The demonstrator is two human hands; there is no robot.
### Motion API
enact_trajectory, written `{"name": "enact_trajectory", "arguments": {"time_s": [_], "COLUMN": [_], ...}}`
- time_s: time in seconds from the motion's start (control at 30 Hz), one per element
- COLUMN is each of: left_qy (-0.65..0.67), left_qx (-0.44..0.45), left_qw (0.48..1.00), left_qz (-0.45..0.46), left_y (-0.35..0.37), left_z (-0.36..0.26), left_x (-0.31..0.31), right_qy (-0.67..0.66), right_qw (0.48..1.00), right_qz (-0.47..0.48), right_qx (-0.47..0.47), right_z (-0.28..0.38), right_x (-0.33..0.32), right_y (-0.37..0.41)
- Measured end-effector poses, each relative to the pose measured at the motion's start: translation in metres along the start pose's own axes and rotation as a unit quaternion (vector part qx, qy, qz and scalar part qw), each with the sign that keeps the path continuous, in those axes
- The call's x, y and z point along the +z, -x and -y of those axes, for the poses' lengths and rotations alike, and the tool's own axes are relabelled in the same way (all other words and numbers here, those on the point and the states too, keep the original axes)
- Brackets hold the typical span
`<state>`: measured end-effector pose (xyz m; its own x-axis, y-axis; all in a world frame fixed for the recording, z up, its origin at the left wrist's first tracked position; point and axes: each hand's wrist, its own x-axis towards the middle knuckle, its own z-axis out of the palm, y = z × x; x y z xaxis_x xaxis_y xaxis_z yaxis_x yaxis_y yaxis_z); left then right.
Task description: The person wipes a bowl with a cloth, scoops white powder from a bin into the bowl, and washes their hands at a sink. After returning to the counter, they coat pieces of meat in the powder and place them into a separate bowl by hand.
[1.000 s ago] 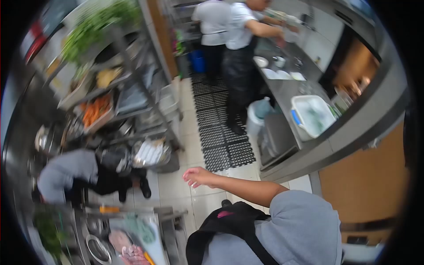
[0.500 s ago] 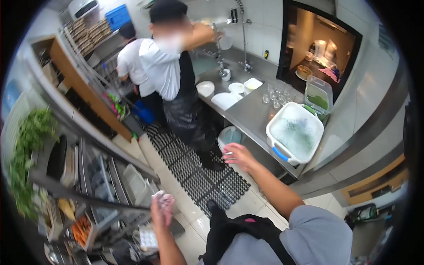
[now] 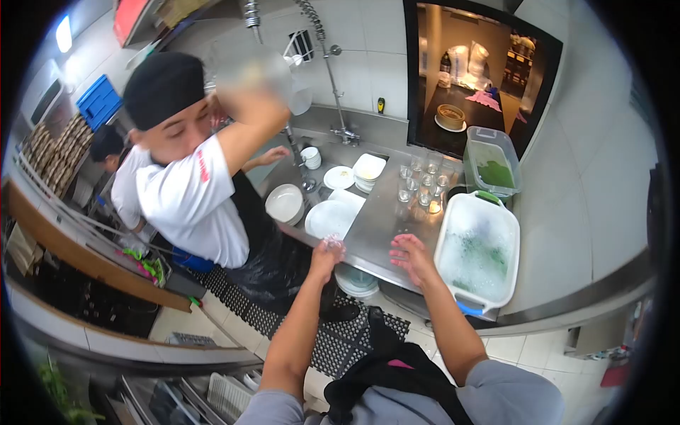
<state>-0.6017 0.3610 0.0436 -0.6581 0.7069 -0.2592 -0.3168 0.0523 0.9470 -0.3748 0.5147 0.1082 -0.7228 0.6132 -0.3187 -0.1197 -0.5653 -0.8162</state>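
My left hand (image 3: 327,256), with white suds on its fingers, is over the front edge of the steel counter (image 3: 386,244), just below a large white plate (image 3: 329,219). It appears to hold nothing, its fingers loosely bent. To its right, my right hand (image 3: 413,261) is open and empty, fingers apart, near the same edge. Beside the right hand stands a white tub (image 3: 513,244) with a blue handle, full of foamy water and something green. Several clear glasses (image 3: 425,180) are grouped behind it on the counter.
A co-worker (image 3: 195,191) in a white shirt stands close on the left, arm raised. White bowls (image 3: 285,204) and stacked dishes (image 3: 368,168) sit by the sink. A clear container (image 3: 494,163) with green contents is behind the tub. A black mat (image 3: 340,347) covers the floor.
The view has turned left and come closer to the counter. Both my hands have moved up to its front edge and nearer each other. The co-worker now appears larger.
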Motion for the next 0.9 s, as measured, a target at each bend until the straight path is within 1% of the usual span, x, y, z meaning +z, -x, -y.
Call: {"name": "enact_trajectory", "arguments": {"time_s": [0.03, 0.1, 0.17, 0.2, 0.23, 0.27, 0.3, 0.33, 0.37, 0.4, 0.43, 0.5, 0.57, 0.6, 0.67, 0.7, 0.77, 0.8, 0.83, 0.87, 0.9], "left_qy": [0.033, 0.043, 0.022, 0.052, 0.182, 0.143, 0.305, 0.361, 0.416, 0.474, 0.529, 0.557, 0.539, 0.525, 0.478, 0.444, 0.355, 0.308, 0.228, 0.122, 0.017], "left_qx": [-0.007, -0.019, -0.062, -0.058, -0.039, 0.149, -0.062, 0.017, -0.057, -0.021, 0.017, 0.029, 0.031, 0.019, -0.005, -0.018, -0.025, -0.014, 0.048, 0.093, 0.113], "left_qw": [0.999, 0.998, 0.992, 0.990, 0.981, 0.977, 0.948, 0.913, 0.907, 0.880, 0.848, 0.830, 0.842, 0.851, 0.876, 0.891, 0.916, 0.928, 0.965, 0.988, 0.990], "left_qz": [-0.003, -0.046, -0.110, -0.117, -0.051, 0.049, -0.059, 0.188, 0.008, 0.009, -0.002, 0.009, -0.003, 0.004, 0.056, 0.096, 0.185, 0.209, 0.123, 0.020, -0.086], "left_y": [-0.043, -0.115, -0.168, -0.194, -0.225, -0.317, -0.291, -0.346, -0.340, -0.353, -0.368, -0.407, -0.399, -0.396, -0.392, -0.392, -0.394, -0.394, -0.368, -0.347, -0.321], "left_z": [0.008, 0.018, 0.014, 0.024, 0.047, 0.143, 0.079, 0.121, 0.099, 0.093, 0.093, 0.127, 0.136, 0.140, 0.136, 0.133, 0.130, 0.129, 0.102, 0.088, 0.066], "left_x": [-0.011, -0.030, -0.043, -0.057, -0.090, -0.167, -0.117, -0.149, -0.121, -0.102, -0.097, -0.117, -0.112, -0.114, -0.122, -0.131, -0.150, -0.155, -0.122, -0.099, -0.069], "right_qy": [-0.002, -0.047, -0.045, -0.038, -0.036, -0.046, -0.033, -0.030, -0.037, -0.015, 0.001, 0.051, -0.029, -0.031, -0.160, -0.162, -0.226, -0.253, -0.265, -0.276, -0.291], "right_qw": [1.000, 0.999, 0.999, 0.998, 0.997, 0.996, 0.997, 0.998, 0.998, 0.993, 0.991, 0.977, 0.969, 0.970, 0.952, 0.952, 0.943, 0.940, 0.935, 0.928, 0.919], "right_qz": [-0.007, 0.002, -0.014, -0.014, -0.025, -0.029, -0.015, -0.001, 0.012, -0.011, -0.021, -0.093, -0.025, -0.027, 0.092, 0.091, 0.089, 0.100, 0.113, 0.133, 0.161], "right_qx": [0.000, -0.014, 0.020, 0.043, 0.057, 0.067, 0.065, 0.062, 0.054, 0.113, 0.135, 0.183, 0.242, 0.241, 0.244, 0.243, 0.228, 0.207, 0.208, 0.211, 0.212], "right_z": [-0.004, -0.019, -0.042, -0.059, -0.071, -0.081, -0.090, -0.103, -0.125, -0.124, -0.128, -0.120, -0.122, -0.141, -0.184, -0.182, -0.175, -0.197, -0.205, -0.209, -0.222], "right_x": [0.005, 0.020, 0.031, 0.037, 0.040, 0.045, 0.049, 0.050, 0.052, 0.063, 0.073, 0.105, 0.125, 0.131, 0.132, 0.137, 0.142, 0.144, 0.148, 0.148, 0.154], "right_y": [-0.021, -0.070, -0.127, -0.156, -0.183, -0.203, -0.224, -0.246, -0.272, -0.291, -0.308, -0.330, -0.346, -0.366, -0.415, -0.424, -0.434, -0.452, -0.458, -0.468, -0.477]}}
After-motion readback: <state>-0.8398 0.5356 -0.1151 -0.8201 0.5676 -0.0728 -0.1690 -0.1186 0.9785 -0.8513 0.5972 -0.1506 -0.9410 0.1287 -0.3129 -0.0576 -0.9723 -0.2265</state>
